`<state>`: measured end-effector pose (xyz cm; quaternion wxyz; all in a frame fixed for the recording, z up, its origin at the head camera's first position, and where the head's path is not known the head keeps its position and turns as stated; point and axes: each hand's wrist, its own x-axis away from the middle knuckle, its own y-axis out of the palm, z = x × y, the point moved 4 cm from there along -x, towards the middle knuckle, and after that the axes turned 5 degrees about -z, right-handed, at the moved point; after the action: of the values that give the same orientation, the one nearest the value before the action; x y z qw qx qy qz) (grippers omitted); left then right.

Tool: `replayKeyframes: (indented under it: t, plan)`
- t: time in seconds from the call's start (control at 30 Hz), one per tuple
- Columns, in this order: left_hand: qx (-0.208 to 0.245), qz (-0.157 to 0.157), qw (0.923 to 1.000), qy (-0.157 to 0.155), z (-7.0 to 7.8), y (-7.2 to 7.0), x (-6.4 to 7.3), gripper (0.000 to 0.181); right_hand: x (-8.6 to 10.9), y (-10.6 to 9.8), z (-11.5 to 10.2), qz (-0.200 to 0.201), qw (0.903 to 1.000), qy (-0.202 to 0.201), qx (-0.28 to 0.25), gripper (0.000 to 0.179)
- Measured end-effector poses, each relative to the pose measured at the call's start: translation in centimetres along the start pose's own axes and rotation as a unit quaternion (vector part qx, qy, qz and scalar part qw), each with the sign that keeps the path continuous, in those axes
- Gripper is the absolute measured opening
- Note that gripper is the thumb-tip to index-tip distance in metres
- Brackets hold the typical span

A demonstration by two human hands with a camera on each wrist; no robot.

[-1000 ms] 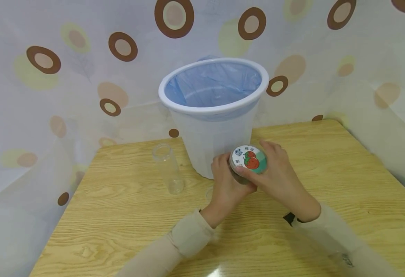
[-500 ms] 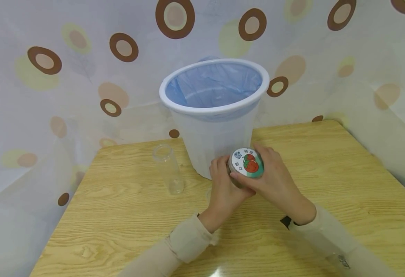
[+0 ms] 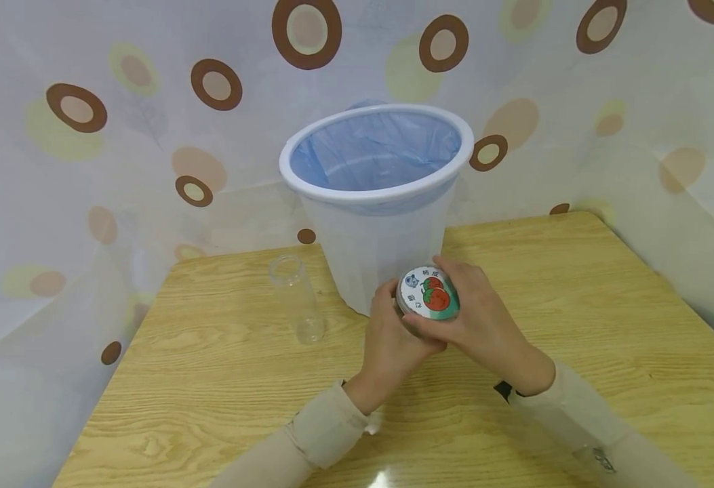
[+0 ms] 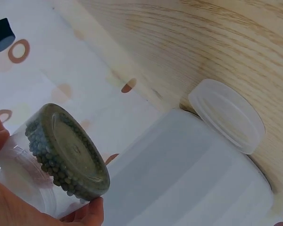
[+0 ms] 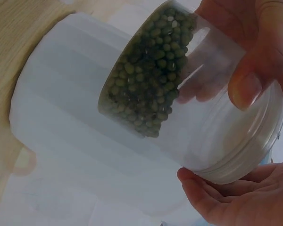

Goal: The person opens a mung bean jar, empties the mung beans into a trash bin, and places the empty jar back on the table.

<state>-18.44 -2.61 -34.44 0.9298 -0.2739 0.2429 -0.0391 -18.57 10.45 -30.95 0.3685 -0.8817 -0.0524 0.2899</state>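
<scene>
Jar (image 5: pixel 191 123) of beans (image 5: pixel 146 77) is gripped by left hand (image 3: pixel 393 342) | lid (image 3: pixel 428 293) is clasped by right hand (image 3: pixel 485 318) | bin (image 3: pixel 387 237) stands behind

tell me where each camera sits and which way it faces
Head: on the head, facing forward and down at the jar, bin and table; left hand, right hand and sleeves show.
Left wrist: on that wrist, facing the jar's base and the bin; fingers show.
Right wrist: on that wrist, facing the jar's side; parts of both hands show.
Both wrist views share jar and bin.
</scene>
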Motion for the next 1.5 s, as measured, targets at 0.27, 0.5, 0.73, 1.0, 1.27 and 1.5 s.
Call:
replayKeyframes:
  t: [0.27, 0.5, 0.73, 1.0, 1.27, 1.5]
  plan:
    - [-0.004, 0.004, 1.0, 0.005, 0.0, -0.3, 0.1, 0.083, -0.1, 0.1, -0.1, 0.012, 0.9994, -0.033, -0.001, 0.083]
    - [0.012, -0.011, 0.9998, 0.008, -0.4, -0.5, 0.2, 0.08, 0.1, 0.1, 0.0, -0.015, 0.9985, -0.052, -0.002, 0.08]
    - [0.032, -0.038, 0.9987, 0.008, -0.5, -1.0, 0.7, 0.079, 0.1, 0.1, 0.2, -0.059, 0.9963, -0.061, -0.014, 0.078]
    - [0.058, -0.067, 0.9959, -0.018, -0.9, -1.3, 0.9, 0.077, 0.1, 0.0, 0.2, -0.099, 0.9916, -0.079, -0.025, 0.076]
    - [0.12, -0.116, 0.9847, -0.049, -1.4, -1.9, 1.1, 0.078, -0.2, -0.2, 0.4, -0.14, 0.9833, -0.105, -0.05, 0.08]
    - [0.109, -0.078, 0.99, -0.045, -1.8, -1.9, 1.1, 0.082, -0.1, 0.5, 0.1, -0.126, 0.9908, -0.003, -0.048, 0.087]
